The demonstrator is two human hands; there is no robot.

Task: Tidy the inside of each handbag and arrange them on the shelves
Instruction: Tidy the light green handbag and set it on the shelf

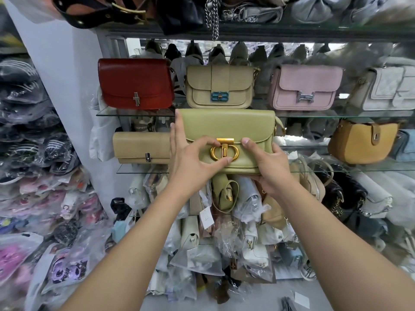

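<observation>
The green handbag (226, 124) is held upright with its flap down, in front of the glass shelves (134, 113); whether its base rests on a shelf cannot be determined. The gold clasp (225, 151) sits at the centre of the handbag's front. The left hand (190, 162) lies at the handbag's left side: its grip is a narrow pinch of thumb and forefinger on the gold clasp, with the remaining fingers extended along the handbag's left edge. The right hand (269, 169) supports the handbag's lower right corner, its grip closed on the body with the thumb across the front and the fingers underneath. Directly above the handbag stands a beige handbag (220, 86), with a red handbag (134, 84) up and to the left and a pink handbag (305, 86) up and to the right. A tan clutch (141, 147) lies just left of the handbag. A mustard bag (361, 142) stands well to its right. Below the handbag is a heap of plastic-wrapped bags (224, 243).
</observation>
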